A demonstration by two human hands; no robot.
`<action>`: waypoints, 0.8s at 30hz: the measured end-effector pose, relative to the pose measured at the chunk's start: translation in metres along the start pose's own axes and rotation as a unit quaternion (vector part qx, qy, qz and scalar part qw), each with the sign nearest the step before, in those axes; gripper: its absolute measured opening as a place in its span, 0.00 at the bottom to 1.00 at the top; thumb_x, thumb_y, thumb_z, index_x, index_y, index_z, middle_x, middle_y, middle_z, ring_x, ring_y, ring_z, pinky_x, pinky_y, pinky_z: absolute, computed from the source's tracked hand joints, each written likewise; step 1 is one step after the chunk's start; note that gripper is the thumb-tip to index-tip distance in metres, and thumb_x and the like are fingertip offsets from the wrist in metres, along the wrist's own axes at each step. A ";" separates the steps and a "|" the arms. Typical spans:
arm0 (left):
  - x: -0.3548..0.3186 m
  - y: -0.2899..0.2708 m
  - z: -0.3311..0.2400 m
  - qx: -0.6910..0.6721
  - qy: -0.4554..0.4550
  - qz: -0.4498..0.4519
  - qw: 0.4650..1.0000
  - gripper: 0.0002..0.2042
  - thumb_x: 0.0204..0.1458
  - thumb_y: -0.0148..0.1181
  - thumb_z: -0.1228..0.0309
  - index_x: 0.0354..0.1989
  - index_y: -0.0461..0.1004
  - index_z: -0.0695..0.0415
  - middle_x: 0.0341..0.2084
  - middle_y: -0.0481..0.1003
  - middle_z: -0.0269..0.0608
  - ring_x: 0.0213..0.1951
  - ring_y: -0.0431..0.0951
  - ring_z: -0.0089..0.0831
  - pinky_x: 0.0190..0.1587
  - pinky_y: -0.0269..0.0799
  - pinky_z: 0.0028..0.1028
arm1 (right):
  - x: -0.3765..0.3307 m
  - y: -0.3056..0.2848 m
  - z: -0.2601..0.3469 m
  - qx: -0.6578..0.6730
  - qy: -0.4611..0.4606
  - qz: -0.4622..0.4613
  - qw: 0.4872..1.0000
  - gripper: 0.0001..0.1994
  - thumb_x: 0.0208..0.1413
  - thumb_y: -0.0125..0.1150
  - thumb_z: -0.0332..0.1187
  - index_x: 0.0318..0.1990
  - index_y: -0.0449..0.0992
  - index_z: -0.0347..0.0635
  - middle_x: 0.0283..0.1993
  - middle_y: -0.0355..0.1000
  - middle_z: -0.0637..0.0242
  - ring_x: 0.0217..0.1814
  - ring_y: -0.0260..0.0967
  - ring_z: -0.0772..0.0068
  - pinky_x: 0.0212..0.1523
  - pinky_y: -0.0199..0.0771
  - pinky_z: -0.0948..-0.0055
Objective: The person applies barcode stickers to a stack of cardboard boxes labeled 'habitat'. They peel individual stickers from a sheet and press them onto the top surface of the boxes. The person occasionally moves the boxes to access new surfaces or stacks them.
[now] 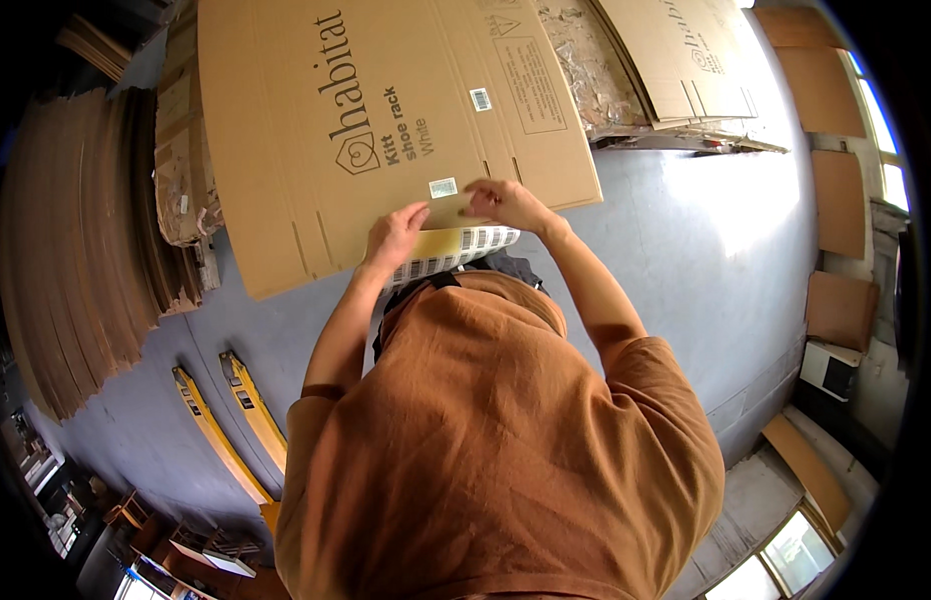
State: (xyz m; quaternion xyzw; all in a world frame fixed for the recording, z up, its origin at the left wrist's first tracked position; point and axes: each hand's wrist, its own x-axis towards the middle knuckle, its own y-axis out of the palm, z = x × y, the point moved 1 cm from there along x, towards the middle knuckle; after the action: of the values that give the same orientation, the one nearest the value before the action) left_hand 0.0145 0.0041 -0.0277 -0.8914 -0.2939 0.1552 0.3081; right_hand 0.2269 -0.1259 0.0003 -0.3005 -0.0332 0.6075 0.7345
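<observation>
A large flat cardboard carton (286,120) with dark print lies in front of me. A small white label (443,188) is on it near its close edge, and a second barcode label (481,99) sits farther up. Between the carton and my waist is a curved sheet of barcode labels (476,240), partly bare yellowish backing. My left hand (394,236) is closed at the sheet's left upper edge; its lower fingers are hidden. Over the carton's edge, right of the small label, my right hand (508,203) has thumb and forefinger bent and apart, with nothing visible between them.
A tall stack of cardboard sheets (76,240) stands at the left. Yellow pallet-truck forks (226,430) rest on the grey floor (686,260) behind me at left. More flat cartons (686,60) lie on a pile at the far right. Boards lean along the right wall.
</observation>
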 end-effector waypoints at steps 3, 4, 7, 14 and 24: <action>0.003 -0.032 -0.013 -0.070 -0.062 0.028 0.995 0.17 0.60 0.54 0.56 0.42 0.78 0.57 0.25 0.78 0.50 0.29 0.79 0.44 0.33 0.72 0.36 | -0.021 0.000 0.002 -0.009 -0.033 0.081 0.996 0.18 0.48 0.69 0.35 0.47 0.77 0.41 0.37 0.78 0.55 0.42 0.76 0.61 0.44 0.74 0.66; 0.003 -0.040 -0.015 -0.076 -0.058 0.024 0.995 0.16 0.60 0.54 0.56 0.42 0.78 0.57 0.25 0.77 0.49 0.28 0.79 0.44 0.32 0.72 0.36 | -0.025 -0.003 0.009 -0.015 -0.031 0.080 0.996 0.18 0.47 0.70 0.35 0.46 0.78 0.41 0.37 0.78 0.54 0.43 0.76 0.60 0.45 0.73 0.65; 0.015 -0.053 -0.044 0.033 0.022 -0.040 0.998 0.12 0.57 0.57 0.61 0.39 0.78 0.56 0.24 0.78 0.44 0.29 0.77 0.40 0.34 0.69 0.34 | -0.024 -0.027 0.034 -0.030 -0.015 0.072 0.997 0.16 0.45 0.70 0.32 0.44 0.79 0.42 0.38 0.77 0.54 0.44 0.75 0.57 0.45 0.73 0.65; 0.038 -0.025 -0.091 0.117 0.226 -0.100 0.962 0.10 0.56 0.54 0.72 0.45 0.72 0.57 0.30 0.79 0.42 0.34 0.79 0.39 0.36 0.71 0.36 | -0.023 -0.055 0.064 -0.053 -0.049 0.033 0.997 0.13 0.49 0.66 0.34 0.42 0.79 0.41 0.38 0.77 0.56 0.42 0.75 0.56 0.43 0.73 0.64; 0.070 0.005 -0.093 0.148 0.224 -0.055 0.962 0.11 0.52 0.53 0.76 0.45 0.69 0.58 0.26 0.77 0.43 0.29 0.79 0.42 0.30 0.74 0.37 | -0.009 -0.060 0.034 -0.181 -0.165 -0.076 0.967 0.08 0.52 0.62 0.35 0.37 0.78 0.43 0.35 0.75 0.62 0.42 0.71 0.58 0.44 0.70 0.61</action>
State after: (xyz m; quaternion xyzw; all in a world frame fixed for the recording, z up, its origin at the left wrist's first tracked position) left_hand 0.1136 0.0013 0.0332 -0.8302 -0.2392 -0.0238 0.5030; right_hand 0.2627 -0.1250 0.0594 -0.3208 -0.2863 0.5746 0.6964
